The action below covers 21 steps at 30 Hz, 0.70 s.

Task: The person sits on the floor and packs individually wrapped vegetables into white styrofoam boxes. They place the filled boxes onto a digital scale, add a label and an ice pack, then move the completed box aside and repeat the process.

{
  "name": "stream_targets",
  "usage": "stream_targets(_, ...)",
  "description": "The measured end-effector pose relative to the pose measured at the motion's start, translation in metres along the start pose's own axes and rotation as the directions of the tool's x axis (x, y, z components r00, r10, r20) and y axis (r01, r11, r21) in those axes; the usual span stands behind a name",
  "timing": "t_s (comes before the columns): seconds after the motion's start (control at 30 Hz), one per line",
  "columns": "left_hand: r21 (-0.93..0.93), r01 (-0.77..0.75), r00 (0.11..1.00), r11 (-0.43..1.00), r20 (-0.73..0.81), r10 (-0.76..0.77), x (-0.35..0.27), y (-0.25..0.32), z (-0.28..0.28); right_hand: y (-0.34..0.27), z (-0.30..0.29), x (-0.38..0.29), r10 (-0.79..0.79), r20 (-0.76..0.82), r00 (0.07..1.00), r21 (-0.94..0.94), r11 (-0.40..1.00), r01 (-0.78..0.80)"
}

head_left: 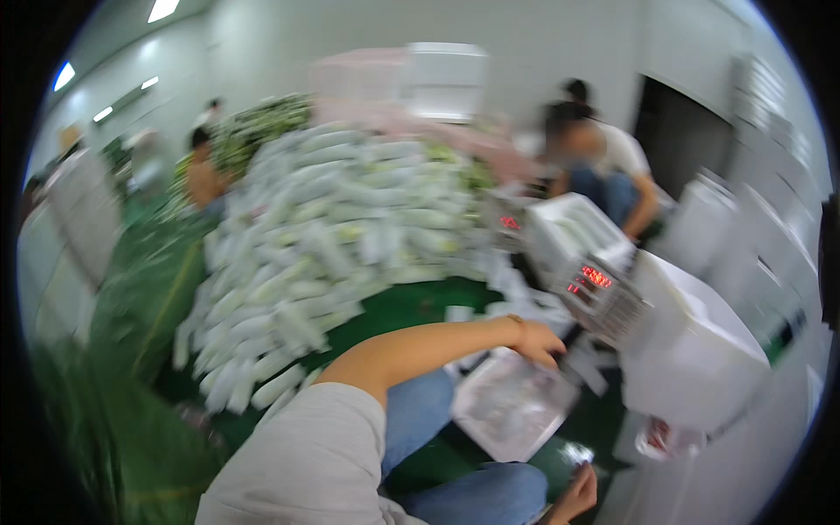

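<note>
My left hand (541, 342), with a bracelet at the wrist, reaches across my knees over the far edge of a shallow white tray (515, 407) with blurred clear things in it. Blur hides whether its fingers hold anything. Low at the right, my right hand (579, 489) pinches a small piece of shiny clear plastic (577, 454). Beyond my left hand stands a digital scale (597, 295) with a lit red display, and a white foam box (581, 230) of wrapped vegetables is right behind it.
A large heap of white-wrapped long vegetables (341, 197) fills the middle. A big white foam box (689, 341) stands at my right, near a clear packet with red contents (663, 438). A co-worker (604, 157) crouches behind the scales. Green sheeting (138, 315) covers the left side.
</note>
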State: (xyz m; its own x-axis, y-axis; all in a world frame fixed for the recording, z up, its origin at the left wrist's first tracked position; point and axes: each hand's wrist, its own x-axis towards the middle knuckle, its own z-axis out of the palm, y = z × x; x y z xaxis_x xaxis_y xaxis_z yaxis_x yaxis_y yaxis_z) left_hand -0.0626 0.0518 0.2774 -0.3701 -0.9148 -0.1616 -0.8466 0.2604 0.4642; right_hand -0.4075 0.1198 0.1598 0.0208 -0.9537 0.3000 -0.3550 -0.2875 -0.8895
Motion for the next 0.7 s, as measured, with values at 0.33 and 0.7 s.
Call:
stream_targets(0.33, -0.806, 0.585, -0.652, 0.083, -0.529, -0.543, -0.569, 0.152, 0.277, -0.142, 0.24, 0.04, -0.482, 0.474, 0.737, 0.277, 0.876, 0.395)
stream_targets(0.7, -0.142, 0.779, -0.108, -0.61, -0.99, 0.093, -0.64, 0.445, 0.126, -0.225, 0.377, 0.007, -0.69, 0.586, 0.424, 0.064, 0.561, 0.825)
